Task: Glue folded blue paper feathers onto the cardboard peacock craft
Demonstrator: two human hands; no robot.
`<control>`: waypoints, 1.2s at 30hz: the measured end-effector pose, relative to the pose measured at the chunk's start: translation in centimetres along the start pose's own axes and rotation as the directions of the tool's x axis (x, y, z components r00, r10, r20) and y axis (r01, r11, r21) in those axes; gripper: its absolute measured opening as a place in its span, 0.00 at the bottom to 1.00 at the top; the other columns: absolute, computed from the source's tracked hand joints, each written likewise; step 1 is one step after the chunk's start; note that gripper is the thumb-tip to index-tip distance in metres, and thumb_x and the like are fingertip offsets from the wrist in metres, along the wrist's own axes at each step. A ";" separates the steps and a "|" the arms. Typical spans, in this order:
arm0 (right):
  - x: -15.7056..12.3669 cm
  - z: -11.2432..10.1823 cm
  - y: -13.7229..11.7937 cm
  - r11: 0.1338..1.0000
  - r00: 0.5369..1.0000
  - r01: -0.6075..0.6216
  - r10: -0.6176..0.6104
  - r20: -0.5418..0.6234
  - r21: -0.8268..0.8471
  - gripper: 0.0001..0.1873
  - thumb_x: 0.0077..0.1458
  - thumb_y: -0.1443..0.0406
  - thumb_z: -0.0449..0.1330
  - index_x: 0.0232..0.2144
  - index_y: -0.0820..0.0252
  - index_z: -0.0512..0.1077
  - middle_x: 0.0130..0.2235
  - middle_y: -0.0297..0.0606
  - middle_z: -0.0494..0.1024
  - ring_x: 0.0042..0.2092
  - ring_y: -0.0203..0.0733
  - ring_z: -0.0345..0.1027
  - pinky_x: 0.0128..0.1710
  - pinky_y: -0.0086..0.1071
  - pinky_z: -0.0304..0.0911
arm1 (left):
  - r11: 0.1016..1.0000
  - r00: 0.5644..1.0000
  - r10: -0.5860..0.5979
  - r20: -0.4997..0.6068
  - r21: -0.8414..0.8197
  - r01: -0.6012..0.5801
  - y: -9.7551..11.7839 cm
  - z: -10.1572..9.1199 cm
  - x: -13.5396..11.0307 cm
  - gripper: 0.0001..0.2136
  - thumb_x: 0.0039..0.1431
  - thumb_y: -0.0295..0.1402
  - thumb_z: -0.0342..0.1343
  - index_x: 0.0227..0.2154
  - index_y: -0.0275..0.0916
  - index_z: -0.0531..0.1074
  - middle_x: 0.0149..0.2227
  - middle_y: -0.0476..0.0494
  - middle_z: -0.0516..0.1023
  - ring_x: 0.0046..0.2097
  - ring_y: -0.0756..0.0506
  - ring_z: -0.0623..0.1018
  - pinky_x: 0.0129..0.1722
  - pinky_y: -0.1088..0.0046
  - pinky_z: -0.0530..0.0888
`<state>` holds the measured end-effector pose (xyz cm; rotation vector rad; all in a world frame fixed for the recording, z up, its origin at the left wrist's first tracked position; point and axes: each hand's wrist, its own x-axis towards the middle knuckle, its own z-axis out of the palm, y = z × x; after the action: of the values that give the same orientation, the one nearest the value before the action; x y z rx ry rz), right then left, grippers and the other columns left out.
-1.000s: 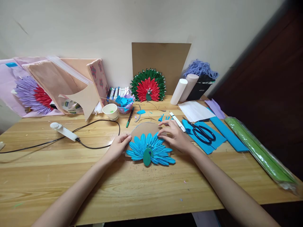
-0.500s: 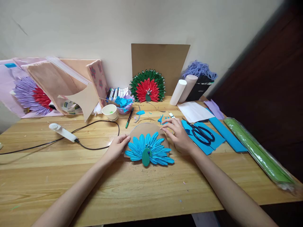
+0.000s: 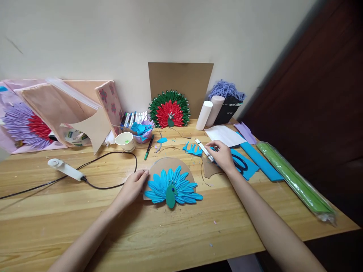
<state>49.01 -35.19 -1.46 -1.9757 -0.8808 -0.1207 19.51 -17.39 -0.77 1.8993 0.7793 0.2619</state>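
Note:
A blue paper peacock (image 3: pixel 172 183) with a green body lies glued on a half-round brown cardboard base (image 3: pixel 167 164) in the middle of the wooden table (image 3: pixel 181 226). My left hand (image 3: pixel 132 187) rests on the base's left edge, fingers stretched flat. My right hand (image 3: pixel 224 155) is off to the right, fingers curled round the end of a white pen-like tool (image 3: pixel 200 145). It hovers over black scissors (image 3: pixel 241 164) on a blue sheet. A brown cardboard scrap (image 3: pixel 210 170) and blue cut pieces (image 3: pixel 192 149) lie beside it.
A white glue gun (image 3: pixel 64 169) with a black cable lies at the left, by a paper cup (image 3: pixel 124 140) and a green marker (image 3: pixel 148 147). A red-and-green peacock (image 3: pixel 169 109) leans on the wall. White rolls (image 3: pixel 204 115) and wrapped green paper (image 3: pixel 295 181) are at the right.
My right hand left the peacock's upper right edge and moved right and away to the white tool. My left hand stayed on the base. The view shifted a little.

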 end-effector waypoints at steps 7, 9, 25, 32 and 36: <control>-0.5 0.5 -1.3 0.974 0.953 0.221 -0.205 0.222 -0.050 0.08 0.55 0.64 0.53 0.31 0.56 0.73 0.34 0.38 0.77 0.40 0.44 0.68 0.41 0.36 0.61 | 0.815 0.962 0.217 -0.165 0.573 -0.086 2.5 -0.2 2.2 0.17 0.62 0.39 0.39 0.41 0.38 0.71 0.43 0.40 0.77 0.44 0.41 0.75 0.41 0.68 0.69; -0.6 0.5 -1.6 0.968 0.943 0.247 -0.228 0.243 -0.050 0.08 0.56 0.64 0.52 0.31 0.56 0.72 0.34 0.37 0.77 0.39 0.44 0.67 0.40 0.36 0.61 | 0.702 0.940 0.323 -0.108 0.693 -0.161 3.8 0.7 5.0 0.15 0.63 0.35 0.39 0.40 0.38 0.70 0.42 0.40 0.76 0.44 0.43 0.74 0.42 0.70 0.68; -1.9 0.6 -4.4 0.971 0.951 0.192 -0.220 0.218 0.142 0.06 0.55 0.63 0.55 0.34 0.57 0.71 0.36 0.39 0.76 0.40 0.44 0.68 0.42 0.38 0.63 | 0.674 0.919 0.362 -0.159 0.726 -0.140 5.8 4.4 12.6 0.07 0.59 0.30 0.47 0.35 0.33 0.69 0.39 0.36 0.73 0.42 0.42 0.72 0.40 0.68 0.67; -3.4 2.0 -6.2 0.918 0.949 -0.052 -0.076 0.305 0.393 0.14 0.53 0.57 0.58 0.39 0.58 0.67 0.43 0.41 0.73 0.45 0.43 0.68 0.45 0.38 0.65 | 0.698 0.834 0.494 0.248 0.459 -0.550 8.1 5.3 6.6 0.10 0.57 0.37 0.51 0.25 0.37 0.68 0.27 0.48 0.72 0.30 0.49 0.70 0.29 0.75 0.63; -3.8 2.6 -6.1 0.906 0.919 -0.139 -0.032 0.393 0.400 0.11 0.53 0.58 0.57 0.35 0.59 0.68 0.37 0.38 0.74 0.40 0.41 0.69 0.40 0.35 0.66 | 0.738 0.829 0.496 0.256 0.378 -0.559 7.8 6.0 5.4 0.09 0.56 0.36 0.51 0.26 0.36 0.68 0.27 0.47 0.71 0.30 0.49 0.69 0.29 0.75 0.62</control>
<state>41.72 -33.29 -0.14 -1.6300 -1.0048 0.4826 29.79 -20.58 2.46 2.5294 0.1764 0.3167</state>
